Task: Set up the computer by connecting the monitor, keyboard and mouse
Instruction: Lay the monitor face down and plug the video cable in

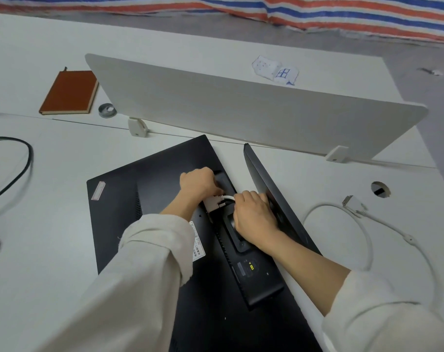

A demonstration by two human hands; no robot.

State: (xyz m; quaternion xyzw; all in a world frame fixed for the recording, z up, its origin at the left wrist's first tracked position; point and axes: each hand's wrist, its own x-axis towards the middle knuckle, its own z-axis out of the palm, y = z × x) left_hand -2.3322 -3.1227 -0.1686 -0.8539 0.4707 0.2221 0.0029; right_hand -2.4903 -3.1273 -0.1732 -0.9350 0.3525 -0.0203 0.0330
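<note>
Lying face down: the black monitor [150, 199] rests screen-down on the white table [51, 189], its back panel up, its stand neck and flat black base [274, 196] rising at the right of the panel.
Left hand: the left hand [197, 185] sits over the middle of the monitor's back, fingers curled down around the top of the grey-white cable connector [214, 202]; how firmly they hold it cannot be told.
Right hand: the right hand [254, 217] lies just right of the connector, fingers curled at the white cable [368, 240] where it leaves the plug; the fingertips are hidden, so the grip itself cannot be told for certain.
Cable: it comes out from under the right hand, loops over the table on the right and ends in a second connector [353, 203] lying free near a round cable hole [380, 189].
Sleeves: both forearms wear loose off-white sleeves, pushed up from the wrists.
Left edge: a black cable [25, 171] curves over the table.
Behind the monitor: a grey-white divider panel [241, 110] stands on two white clamps across the table.
Beyond the divider: a brown notebook [68, 92], a small grey ring [107, 110] beside it, and a white cloth with blue marks [275, 71].
Background: a red, white and blue striped tarp [317, 11] on the floor.
</note>
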